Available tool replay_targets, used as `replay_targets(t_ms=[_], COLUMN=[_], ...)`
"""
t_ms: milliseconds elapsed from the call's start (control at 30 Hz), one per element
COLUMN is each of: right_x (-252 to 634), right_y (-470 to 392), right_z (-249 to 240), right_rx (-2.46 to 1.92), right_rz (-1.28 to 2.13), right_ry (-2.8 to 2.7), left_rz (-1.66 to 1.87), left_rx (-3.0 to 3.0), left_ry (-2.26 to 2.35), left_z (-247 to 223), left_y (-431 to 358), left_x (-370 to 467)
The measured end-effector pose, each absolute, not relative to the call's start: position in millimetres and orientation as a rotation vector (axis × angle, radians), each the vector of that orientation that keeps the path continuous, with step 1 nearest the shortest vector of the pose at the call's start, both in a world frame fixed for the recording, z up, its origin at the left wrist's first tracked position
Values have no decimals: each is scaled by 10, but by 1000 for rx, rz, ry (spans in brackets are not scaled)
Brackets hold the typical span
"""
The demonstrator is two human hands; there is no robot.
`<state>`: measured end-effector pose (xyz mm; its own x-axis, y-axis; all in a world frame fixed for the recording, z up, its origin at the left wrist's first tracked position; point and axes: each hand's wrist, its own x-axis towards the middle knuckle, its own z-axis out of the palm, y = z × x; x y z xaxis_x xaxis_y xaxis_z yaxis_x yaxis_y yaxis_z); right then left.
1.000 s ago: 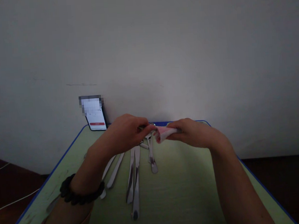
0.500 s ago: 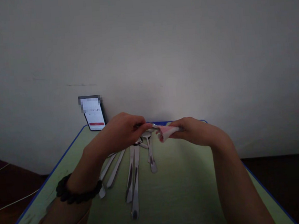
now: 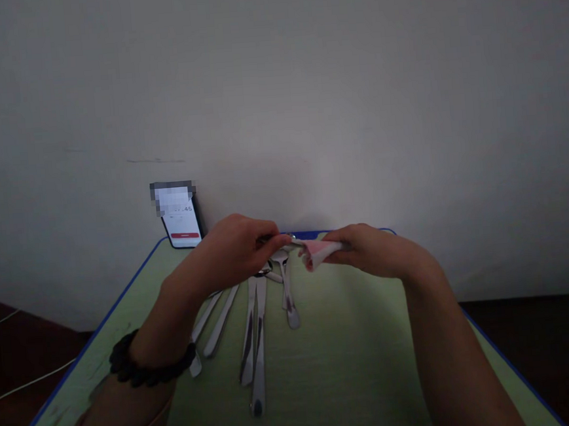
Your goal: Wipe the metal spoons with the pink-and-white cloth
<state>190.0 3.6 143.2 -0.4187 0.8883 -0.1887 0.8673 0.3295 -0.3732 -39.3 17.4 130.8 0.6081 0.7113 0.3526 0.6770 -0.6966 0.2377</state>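
My left hand (image 3: 240,246) pinches one end of a slim metal piece of cutlery (image 3: 296,241), held level above the far part of the table. Its working end is hidden, so I cannot tell whether it is a spoon, fork or knife. A pink and white cloth (image 3: 314,252) wraps the other end, and my right hand (image 3: 373,248) is closed on the cloth. Below my hands lies a spoon (image 3: 290,298) with its handle towards me. Beside it are two knives (image 3: 258,372), and more metal handles (image 3: 222,326) fan out to the left, partly behind my left wrist.
A phone (image 3: 183,222) with a lit screen leans on the pale wall (image 3: 304,93) at the table's back left. The green table (image 3: 337,379) has a blue edge. White cables (image 3: 29,383) run across the dark floor at left.
Almost nothing differs. My left hand has shifted very slightly to the right along the piece of cutlery; the right hand and cloth keep their place.
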Motion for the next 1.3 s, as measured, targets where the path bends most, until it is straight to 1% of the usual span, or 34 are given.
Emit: replay_targets(t_ms=[767,1300], right_x=[1813,1960], right_y=[7,72], right_z=[1463,1392], right_rx=[-1535,-1663], right_rz=[684,675], right_ry=[-2540,-2469], left_rz=[627,638], left_rx=[2734,2739], left_ry=[1195,1176], left_z=[1357,1311], left_y=[126,160], left_x=[-345,-393])
